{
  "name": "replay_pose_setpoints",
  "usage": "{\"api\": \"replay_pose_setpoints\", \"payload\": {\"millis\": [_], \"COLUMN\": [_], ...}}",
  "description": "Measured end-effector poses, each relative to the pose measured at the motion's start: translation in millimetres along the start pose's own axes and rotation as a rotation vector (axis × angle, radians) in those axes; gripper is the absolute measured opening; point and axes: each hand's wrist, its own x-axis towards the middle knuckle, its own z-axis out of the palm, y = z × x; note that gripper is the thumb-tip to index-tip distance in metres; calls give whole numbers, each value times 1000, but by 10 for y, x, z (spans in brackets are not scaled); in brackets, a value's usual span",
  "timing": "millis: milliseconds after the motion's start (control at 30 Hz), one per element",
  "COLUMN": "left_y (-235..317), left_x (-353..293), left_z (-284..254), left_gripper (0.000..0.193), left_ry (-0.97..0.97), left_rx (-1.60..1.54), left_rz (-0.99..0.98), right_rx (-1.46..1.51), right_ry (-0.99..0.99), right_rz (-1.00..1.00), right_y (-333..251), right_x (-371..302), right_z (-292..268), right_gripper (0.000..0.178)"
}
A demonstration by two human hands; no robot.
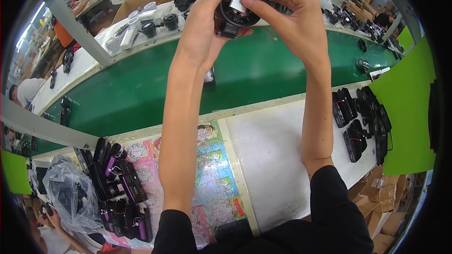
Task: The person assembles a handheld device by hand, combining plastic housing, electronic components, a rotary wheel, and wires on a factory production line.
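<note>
"Fingers: how do they stand?"
"Left hand (205, 23) curls around the black round housing (229, 19), thumb on its rim; right hand (295, 21) has thumb and index finger nearly closed, pinching a small white piece (237, 4) at its face."
"Where's the housing?"
"Raised, in line with the green belt's (259, 61) far edge. Black packs (354, 142) lie by the worktable's (268, 160) right edge."

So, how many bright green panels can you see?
3: the big right-hand panel, the left-edge panel, and the upper-right panel farther back. Others may be hidden.
</note>
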Motion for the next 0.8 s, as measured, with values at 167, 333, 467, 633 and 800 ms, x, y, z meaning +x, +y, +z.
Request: {"api": "replay_pose_setpoints", "payload": {"millis": [167, 333, 467, 633, 800], "left_y": [40, 39, 25, 63, 69], "left_x": [-26, -51, -32, -54, -45], "left_z": [-38, -19, -14, -91, -39], "left_gripper": [30, 36, 37, 35, 32], "left_ry": [-27, -33, -58, -98, -142], "left_rx": [37, 91, 70, 37, 167], "left_rz": [12, 31, 69, 62, 72], "right_rx": [-75, 110, 98, 303, 181], "right_ry": [44, 84, 75, 53, 41], "right_rz": [16, 98, 141, 255, 337], "right_y": [-446, -421, -389, -355, -436], "right_x": [-77, -87, -74, -78, -91], "right_z": [3, 20, -40, -60, -84], "right_gripper": [16, 17, 16, 14, 16]}}
